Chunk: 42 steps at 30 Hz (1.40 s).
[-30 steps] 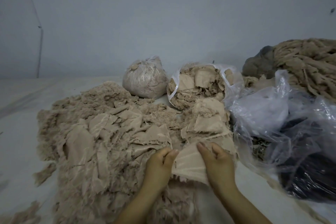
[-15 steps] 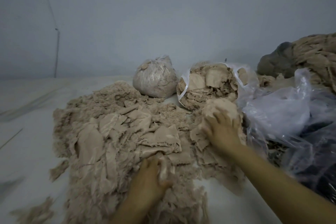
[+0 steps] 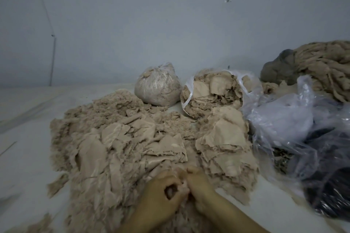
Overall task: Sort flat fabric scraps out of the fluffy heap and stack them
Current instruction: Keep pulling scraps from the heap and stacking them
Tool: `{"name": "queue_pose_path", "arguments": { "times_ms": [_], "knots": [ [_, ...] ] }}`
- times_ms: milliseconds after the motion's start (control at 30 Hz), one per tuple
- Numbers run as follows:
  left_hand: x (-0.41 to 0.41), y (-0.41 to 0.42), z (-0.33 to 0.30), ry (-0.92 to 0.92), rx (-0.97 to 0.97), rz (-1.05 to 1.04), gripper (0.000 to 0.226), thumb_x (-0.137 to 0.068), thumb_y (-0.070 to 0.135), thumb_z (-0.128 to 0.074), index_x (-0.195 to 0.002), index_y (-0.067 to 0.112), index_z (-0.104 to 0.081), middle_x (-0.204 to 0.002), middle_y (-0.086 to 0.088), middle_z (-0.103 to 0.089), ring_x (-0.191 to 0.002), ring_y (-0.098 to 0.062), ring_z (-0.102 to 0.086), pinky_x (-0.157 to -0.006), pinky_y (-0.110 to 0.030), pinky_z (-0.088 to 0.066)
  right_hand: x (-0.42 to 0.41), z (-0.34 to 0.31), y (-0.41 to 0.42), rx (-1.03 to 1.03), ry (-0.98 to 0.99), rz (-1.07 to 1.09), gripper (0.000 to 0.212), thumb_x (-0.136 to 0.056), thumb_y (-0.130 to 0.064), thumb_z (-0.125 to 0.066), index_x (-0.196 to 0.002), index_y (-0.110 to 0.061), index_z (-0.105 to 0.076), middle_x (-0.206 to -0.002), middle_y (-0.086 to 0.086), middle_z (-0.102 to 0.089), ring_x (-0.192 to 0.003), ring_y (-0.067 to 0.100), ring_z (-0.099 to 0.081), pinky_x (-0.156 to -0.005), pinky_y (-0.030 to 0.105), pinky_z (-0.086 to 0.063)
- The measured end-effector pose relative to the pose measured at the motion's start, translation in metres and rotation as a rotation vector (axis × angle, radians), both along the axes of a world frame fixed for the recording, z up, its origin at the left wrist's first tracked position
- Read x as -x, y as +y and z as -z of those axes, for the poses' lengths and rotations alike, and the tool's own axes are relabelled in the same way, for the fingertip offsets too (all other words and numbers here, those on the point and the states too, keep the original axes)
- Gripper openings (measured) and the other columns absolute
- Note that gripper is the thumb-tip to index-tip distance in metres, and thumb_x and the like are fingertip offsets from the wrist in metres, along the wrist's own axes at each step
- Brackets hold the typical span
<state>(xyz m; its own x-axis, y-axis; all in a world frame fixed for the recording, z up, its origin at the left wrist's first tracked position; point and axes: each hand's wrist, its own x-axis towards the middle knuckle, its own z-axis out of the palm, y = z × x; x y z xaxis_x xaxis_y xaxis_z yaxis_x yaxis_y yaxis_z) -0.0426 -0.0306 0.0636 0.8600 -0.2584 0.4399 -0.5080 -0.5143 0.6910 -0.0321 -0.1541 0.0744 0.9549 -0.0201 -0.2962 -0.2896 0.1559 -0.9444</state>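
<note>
Mostly we are still looking at a big fluffy heap (image 3: pixel 106 143) filling the left and centre of the frame, much unsorted. Right of it, the stack of flat scraps (image 3: pixel 225 145) is growing. At bottom centre, our left hand (image 3: pixel 162 193) and right hand (image 3: pixel 200 185) are curling fingers around a small tuft.

Two bare forearms — no sleeves, rings or watch on either wrist.

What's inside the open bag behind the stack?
The open bag holds beige fabric scraps, flat pieces on top, frayed bits below. Its bottom and far side are hidden by plastic and by the stack in front.
</note>
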Motion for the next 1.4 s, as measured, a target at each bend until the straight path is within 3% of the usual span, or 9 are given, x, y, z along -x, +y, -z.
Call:
{"name": "queue_pose_path", "arguments": {
  "times_ms": [200, 333, 433, 567, 833, 967, 1033, 1300, 1400],
  "knots": [
    [-0.027, 0.015, 0.008, 0.061, -0.214, 0.062, 0.026, -0.098, 0.013, -0.044, -0.116, 0.025, -0.058, -0.121, 0.019, -0.053, -0.116, 0.007, -0.046, -0.092, -0.002, -0.030, 0.018, -0.006, 0.006, 0.026, -0.150, 0.002, 0.030, -0.091, -0.009, -0.062, -0.063, -0.007, -0.050, -0.055, 0.008, -0.045, -0.054, 0.019, -0.045, -0.059, 0.031, -0.041],
    [-0.037, 0.021, 0.018, 0.216, -0.176, -0.045, 0.024, -0.096, 0.005, -0.044, -0.105, 0.008, -0.067, -0.112, -0.001, -0.066, -0.102, -0.013, -0.059, -0.082, -0.009, -0.040, 0.027, -0.019, -0.007, 0.046, -0.266, 0.029, 0.026, -0.090, -0.023, -0.064, -0.067, -0.012, -0.059, -0.050, -0.002, -0.047, -0.045, 0.008, -0.038, -0.046, 0.020, -0.032],
    [-0.031, 0.003, 0.000, 0.316, 0.098, -0.144, 0.024, -0.098, 0.017, -0.046, -0.082, 0.020, -0.065, -0.085, -0.002, -0.068, -0.087, -0.025, -0.063, -0.068, -0.011, -0.042, 0.025, -0.022, -0.018, 0.109, -0.315, 0.123, 0.023, -0.093, -0.024, -0.060, -0.072, -0.014, -0.061, -0.052, -0.006, -0.051, -0.047, 0.005, -0.043, -0.047, 0.019, -0.037],
    [-0.008, -0.022, -0.019, 0.716, 0.644, 0.184, 0.036, -0.096, 0.035, -0.049, -0.093, 0.007, -0.072, -0.096, -0.016, -0.072, -0.091, -0.026, -0.069, -0.082, -0.034, -0.051, 0.025, -0.008, -0.021, 0.163, -0.302, 0.220, 0.018, -0.096, -0.021, -0.055, -0.092, -0.005, -0.061, -0.074, 0.007, -0.060, -0.065, 0.014, -0.054, -0.060, 0.026, -0.045],
    [-0.001, -0.016, -0.024, 0.581, 0.448, 0.107, 0.028, -0.091, 0.000, -0.054, -0.072, 0.014, -0.069, -0.067, 0.006, -0.068, -0.064, -0.003, -0.061, -0.058, -0.012, -0.045, 0.029, 0.004, -0.022, -0.221, -0.168, -0.054, 0.043, -0.077, -0.022, -0.072, -0.109, 0.005, -0.062, -0.103, 0.025, -0.069, -0.097, 0.036, -0.068, -0.088, 0.044, -0.055],
    [-0.008, 0.003, -0.023, 0.542, 0.441, -0.051, 0.025, -0.089, 0.013, -0.061, -0.064, 0.014, -0.063, -0.056, 0.004, -0.056, -0.053, -0.006, -0.050, -0.048, -0.015, -0.037, 0.025, 0.003, -0.030, -0.241, -0.132, 0.103, 0.024, -0.072, -0.016, -0.074, -0.083, 0.001, -0.061, -0.051, 0.005, -0.057, -0.039, 0.010, -0.048, -0.037, 0.019, -0.040],
    [-0.010, 0.013, -0.022, 0.516, 0.388, -0.082, 0.029, -0.090, 0.018, -0.060, -0.061, 0.016, -0.057, -0.052, 0.008, -0.047, -0.049, -0.006, -0.041, -0.045, -0.015, -0.030, 0.020, 0.008, -0.039, -0.179, -0.122, 0.216, 0.017, -0.082, -0.015, -0.069, -0.075, -0.005, -0.058, -0.043, -0.004, -0.045, -0.033, 0.004, -0.034, -0.033, 0.015, -0.028],
    [0.000, -0.012, -0.034, 0.470, 0.364, 0.164, 0.028, -0.093, 0.013, -0.055, -0.065, 0.019, -0.060, -0.058, 0.012, -0.055, -0.056, 0.000, -0.049, -0.055, -0.014, -0.040, 0.029, 0.017, -0.019, -0.174, -0.213, -0.190, 0.053, -0.085, -0.041, -0.069, -0.114, 0.003, -0.061, -0.111, 0.026, -0.065, -0.106, 0.036, -0.061, -0.098, 0.049, -0.045],
    [-0.004, -0.006, -0.034, 0.478, 0.441, 0.076, 0.027, -0.091, 0.020, -0.057, -0.068, 0.006, -0.059, -0.059, 0.002, -0.051, -0.057, -0.012, -0.046, -0.052, -0.021, -0.037, 0.030, 0.017, -0.023, -0.273, -0.217, 0.044, 0.040, -0.072, -0.030, -0.074, -0.091, 0.002, -0.061, -0.085, 0.019, -0.070, -0.078, 0.029, -0.067, -0.071, 0.040, -0.056]
  ]
}}
